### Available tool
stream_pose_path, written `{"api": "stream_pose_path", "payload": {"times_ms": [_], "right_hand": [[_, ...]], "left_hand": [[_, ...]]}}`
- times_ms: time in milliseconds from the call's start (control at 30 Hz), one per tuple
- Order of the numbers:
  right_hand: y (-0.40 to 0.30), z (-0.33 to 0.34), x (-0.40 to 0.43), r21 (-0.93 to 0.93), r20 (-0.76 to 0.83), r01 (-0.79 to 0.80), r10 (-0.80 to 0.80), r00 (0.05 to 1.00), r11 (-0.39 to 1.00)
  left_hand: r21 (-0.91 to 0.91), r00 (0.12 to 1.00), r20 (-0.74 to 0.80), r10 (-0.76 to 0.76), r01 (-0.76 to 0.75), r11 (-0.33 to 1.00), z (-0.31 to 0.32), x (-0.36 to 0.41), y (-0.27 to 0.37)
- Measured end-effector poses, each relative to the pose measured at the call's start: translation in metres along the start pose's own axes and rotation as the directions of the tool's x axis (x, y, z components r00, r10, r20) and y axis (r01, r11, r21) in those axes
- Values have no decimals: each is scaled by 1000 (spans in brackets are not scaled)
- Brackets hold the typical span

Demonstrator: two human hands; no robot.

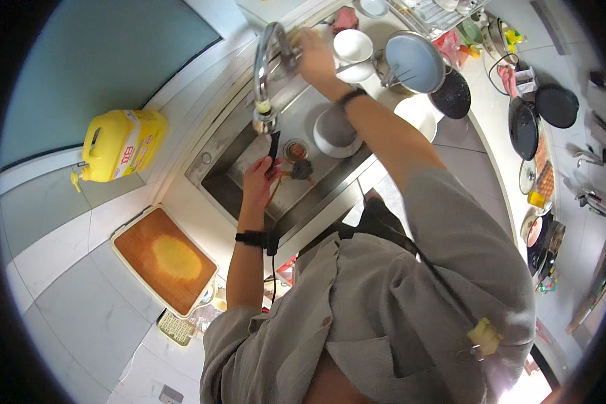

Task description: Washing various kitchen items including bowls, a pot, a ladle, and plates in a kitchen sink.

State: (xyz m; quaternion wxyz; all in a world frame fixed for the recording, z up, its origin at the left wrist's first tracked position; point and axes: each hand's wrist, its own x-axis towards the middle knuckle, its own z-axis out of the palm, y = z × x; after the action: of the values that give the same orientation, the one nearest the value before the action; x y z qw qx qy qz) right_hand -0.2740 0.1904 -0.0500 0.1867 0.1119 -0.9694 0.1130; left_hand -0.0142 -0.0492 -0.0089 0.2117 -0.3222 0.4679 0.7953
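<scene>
My left hand (259,178) grips a black handle-like piece (273,145) just below the spout of a chrome kitchen faucet (260,76). Whatever joins that piece is hard to make out. Beyond the far rim of the stainless steel sink (255,166), my right hand (315,56) is blurred, close to the faucet's base. Its fingertips are unclear, so I cannot tell whether it holds anything. Inside the sink a white bowl (328,144) sits beside the drain (296,150). Near the drain lie a dark clump (301,169) and some orange-brown strips (276,189).
Right of the faucet are a white bowl (353,44), a large pot (415,60) and a black pan (454,96). A dish rack (434,22) stands behind. More black pans (523,132) line the right counter. At left are a yellow jug (112,144) and a white-rimmed brown panel (146,247).
</scene>
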Motion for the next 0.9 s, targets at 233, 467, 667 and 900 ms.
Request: {"api": "stream_pose_path", "payload": {"times_ms": [233, 467, 667, 900], "right_hand": [[-115, -24, -129, 347, 937, -930, -18, 348, 123], [-139, -8, -147, 256, 861, -773, -226, 455, -581], [-140, 1, -143, 360, 851, -722, -110, 514, -591], [-125, -7, -135, 277, 867, -696, -139, 478, -662]], "left_hand": [[50, 995, 70, -66, 63, 997, -15, 12, 2], [198, 997, 69, -18, 4, 980, -19, 1, 14], [776, 934, 184, 308, -330, 538, -20, 0, 10], [948, 849, 283, 447, -318, 2, 10, 6, 16]]}}
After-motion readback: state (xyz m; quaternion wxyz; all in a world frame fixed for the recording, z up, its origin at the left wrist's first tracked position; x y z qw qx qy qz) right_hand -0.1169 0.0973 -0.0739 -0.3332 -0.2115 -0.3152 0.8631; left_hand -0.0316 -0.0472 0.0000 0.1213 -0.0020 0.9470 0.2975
